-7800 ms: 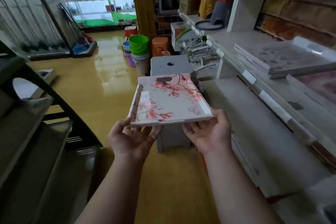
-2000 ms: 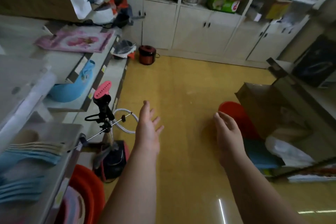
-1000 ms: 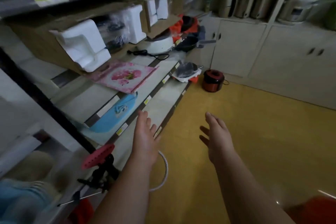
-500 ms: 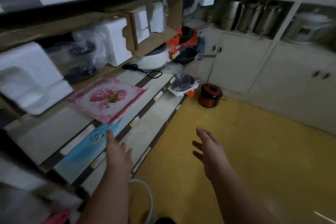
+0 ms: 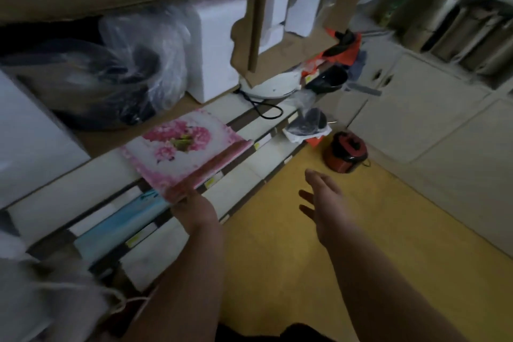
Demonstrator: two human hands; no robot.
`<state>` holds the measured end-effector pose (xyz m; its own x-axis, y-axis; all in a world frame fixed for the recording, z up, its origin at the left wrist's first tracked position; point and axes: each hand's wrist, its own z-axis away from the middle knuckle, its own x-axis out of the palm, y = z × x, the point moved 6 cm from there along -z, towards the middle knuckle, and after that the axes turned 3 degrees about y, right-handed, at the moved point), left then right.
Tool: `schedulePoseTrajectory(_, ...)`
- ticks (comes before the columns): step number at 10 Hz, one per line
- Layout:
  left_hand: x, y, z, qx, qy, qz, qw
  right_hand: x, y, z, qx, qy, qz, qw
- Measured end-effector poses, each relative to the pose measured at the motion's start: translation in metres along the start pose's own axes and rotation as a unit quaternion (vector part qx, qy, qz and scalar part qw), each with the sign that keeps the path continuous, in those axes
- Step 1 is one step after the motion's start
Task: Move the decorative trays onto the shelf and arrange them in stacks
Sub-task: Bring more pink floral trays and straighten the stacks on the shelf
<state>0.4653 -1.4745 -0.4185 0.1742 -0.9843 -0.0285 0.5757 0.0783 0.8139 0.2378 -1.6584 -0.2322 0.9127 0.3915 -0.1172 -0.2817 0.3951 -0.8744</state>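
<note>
The left hand touches the pink flower tray at its corner; I cannot tell its fingers. The right hand is spread and holds nothing. The tray is not stacked yet.

Open yellow floor lies beneath the right hand. On the shelf, bare board lies left of the pink tray; behind it, a plastic-wrapped bundle and white foam blocks close off the back.
</note>
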Motion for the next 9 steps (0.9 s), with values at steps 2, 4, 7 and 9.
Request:
schedulePoseTrajectory(2, -0.025, 0.03, 0.045, 0.024, 0.01, 0.019, 0.999, 0.076, -0.004, -0.067, 0.03, -0.104, 0.012, 0.994)
schedulePoseTrajectory(4, -0.03, 0.046, 0.08, 0.01, 0.087, 0.026, 0.996, 0.134, -0.031, -0.145, 0.095, -0.185, 0.074, 0.975)
schedulePoseTrajectory(7, -0.004, 0.056, 0.101, -0.002, 0.176, 0.062, 0.982, 0.186, -0.055, -0.152, 0.119, -0.31, 0.225, 0.916)
schedulePoseTrajectory(9, 0.007, 0.086, 0.127, 0.038, 0.237, 0.094, 0.966, 0.181, -0.09, -0.165, 0.183, -0.343, 0.129, 0.912)
